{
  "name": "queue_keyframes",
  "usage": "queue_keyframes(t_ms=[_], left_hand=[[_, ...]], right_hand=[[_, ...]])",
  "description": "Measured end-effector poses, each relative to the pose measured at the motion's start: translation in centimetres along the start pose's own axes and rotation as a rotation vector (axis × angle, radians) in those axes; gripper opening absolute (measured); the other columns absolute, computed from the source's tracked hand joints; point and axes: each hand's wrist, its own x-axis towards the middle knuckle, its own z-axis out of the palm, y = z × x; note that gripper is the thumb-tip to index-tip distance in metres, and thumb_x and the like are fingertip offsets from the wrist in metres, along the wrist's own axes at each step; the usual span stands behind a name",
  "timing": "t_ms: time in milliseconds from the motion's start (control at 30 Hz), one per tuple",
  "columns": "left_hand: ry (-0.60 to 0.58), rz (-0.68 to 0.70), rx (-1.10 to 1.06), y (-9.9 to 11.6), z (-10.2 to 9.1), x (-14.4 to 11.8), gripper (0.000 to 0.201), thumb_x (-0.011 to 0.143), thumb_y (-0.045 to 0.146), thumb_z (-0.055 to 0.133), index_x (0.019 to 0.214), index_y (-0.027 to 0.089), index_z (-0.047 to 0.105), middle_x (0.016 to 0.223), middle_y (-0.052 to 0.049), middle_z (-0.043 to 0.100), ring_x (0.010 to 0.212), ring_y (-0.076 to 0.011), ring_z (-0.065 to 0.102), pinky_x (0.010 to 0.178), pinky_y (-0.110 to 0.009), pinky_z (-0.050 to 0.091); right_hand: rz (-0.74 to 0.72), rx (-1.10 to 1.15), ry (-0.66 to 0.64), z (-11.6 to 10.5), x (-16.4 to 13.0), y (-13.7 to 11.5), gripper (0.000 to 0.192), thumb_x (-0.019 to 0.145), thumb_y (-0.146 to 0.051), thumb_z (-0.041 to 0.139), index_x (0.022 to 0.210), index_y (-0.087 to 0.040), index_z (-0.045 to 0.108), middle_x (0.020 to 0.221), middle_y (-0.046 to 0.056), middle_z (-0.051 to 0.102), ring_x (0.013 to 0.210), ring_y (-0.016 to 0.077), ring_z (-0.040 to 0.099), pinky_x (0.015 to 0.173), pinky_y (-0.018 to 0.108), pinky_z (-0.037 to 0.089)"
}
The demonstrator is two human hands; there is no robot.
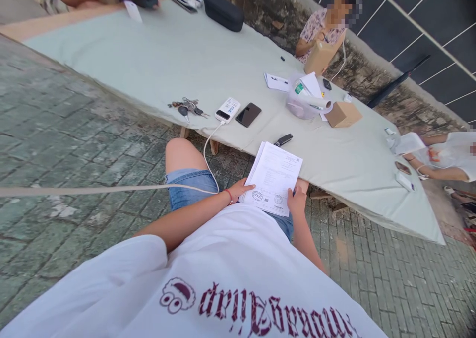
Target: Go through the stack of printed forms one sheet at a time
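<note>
1. Bench (156,60): long, flat, draped in pale grey-green cloth, smooth with faint creases; paved brick ground below.
2. Left of the stack of papers (273,176): metal keys (188,107) in a loose bunch; a white rectangular power bank (227,109) with a white cable (208,152) running off the bench edge; a glossy black phone (248,114) lying flat.
3. Left hand (241,188): fingers spread, lying flat on the stack's near-left corner, red band at the wrist.
4. Stack of papers: white printed sheets with stamps, near edge on the lap, far edge on the bench edge.
5. Right hand (296,201): fingers curled onto the stack's near-right corner, thumb on top.
6. Beyond the stack: small black lighter-shaped object (283,140). Right of it: cardboard box (344,113), clear plastic tub (303,104) holding rolled paper.
</note>
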Motion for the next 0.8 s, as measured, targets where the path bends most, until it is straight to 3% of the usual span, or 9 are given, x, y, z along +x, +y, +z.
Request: queue_keyframes(t_ms=[167,267,400,533,600,667,800], left_hand=[[0.040,-0.105,0.023,-0.1,-0.1,0.2,0.068,0.043,0.033,0.097,0.103,0.012,0.073,0.108,-0.017,0.075,0.099,-0.0320,0.071,0.098,-0.050,0.051],[0.066,-0.115,0.061,-0.1,-0.3,0.2,0.066,0.040,0.035,0.098,0.098,0.011,0.075,0.103,-0.015,0.077,0.094,-0.0313,0.072,0.096,-0.049,0.052],[0.029,-0.032,0.178,0.3,0.1,-0.1,0.061,0.044,0.039,0.096,0.095,0.013,0.077,0.102,-0.013,0.077,0.095,-0.0306,0.071,0.096,-0.047,0.052],[-0.020,0.053,0.333,1.1,0.6,0.2,0.051,0.054,0.039,0.091,0.096,0.013,0.077,0.101,-0.012,0.077,0.095,-0.0315,0.070,0.095,-0.047,0.052],[-0.002,0.120,0.405,2.1,0.8,0.9,0.045,0.057,0.034,0.089,0.094,0.014,0.077,0.099,-0.010,0.077,0.098,-0.0315,0.070,0.095,-0.046,0.052],[0.039,0.218,0.467,3.7,1.0,2.2,0.040,0.057,0.028,0.087,0.094,0.016,0.076,0.099,-0.008,0.077,0.101,-0.0309,0.068,0.097,-0.045,0.051],[0.011,0.382,0.486,9.0,2.9,6.1,0.042,0.059,0.016,0.081,0.100,0.012,0.072,0.099,-0.009,0.075,0.099,-0.0301,0.068,0.097,-0.047,0.050]], right_hand=[[0.075,0.179,-0.093,2.1,0.5,-0.3,0.047,0.076,-0.042,0.066,0.119,-0.027,0.060,0.095,0.007,0.073,0.113,0.0327,0.061,0.103,0.049,0.042],[0.178,0.438,-0.184,2.5,0.2,-0.5,0.047,0.075,-0.047,0.069,0.117,-0.026,0.060,0.099,0.006,0.075,0.104,0.0295,0.068,0.097,0.048,0.050],[0.335,0.866,-0.505,1.6,-0.5,-0.7,0.061,0.071,-0.049,0.079,0.121,-0.021,0.060,0.112,0.011,0.074,0.103,0.0321,0.070,0.089,0.052,0.058],[0.318,0.959,-0.710,0.8,-0.4,-1.3,0.071,0.066,-0.039,0.085,0.130,-0.021,0.059,0.119,0.012,0.072,0.112,0.0342,0.067,0.093,0.054,0.058],[0.292,0.972,-0.669,0.6,0.3,-1.9,0.071,0.064,-0.034,0.087,0.128,-0.022,0.060,0.123,0.012,0.070,0.116,0.0344,0.066,0.095,0.055,0.057],[0.245,0.996,-0.536,0.4,1.7,-2.8,0.068,0.063,-0.031,0.087,0.125,-0.022,0.062,0.126,0.011,0.069,0.119,0.0338,0.064,0.098,0.054,0.056],[0.050,1.024,-0.258,-0.6,5.8,-6.1,0.064,0.065,-0.030,0.086,0.123,-0.020,0.062,0.125,0.009,0.070,0.123,0.0276,0.062,0.108,0.048,0.049]])
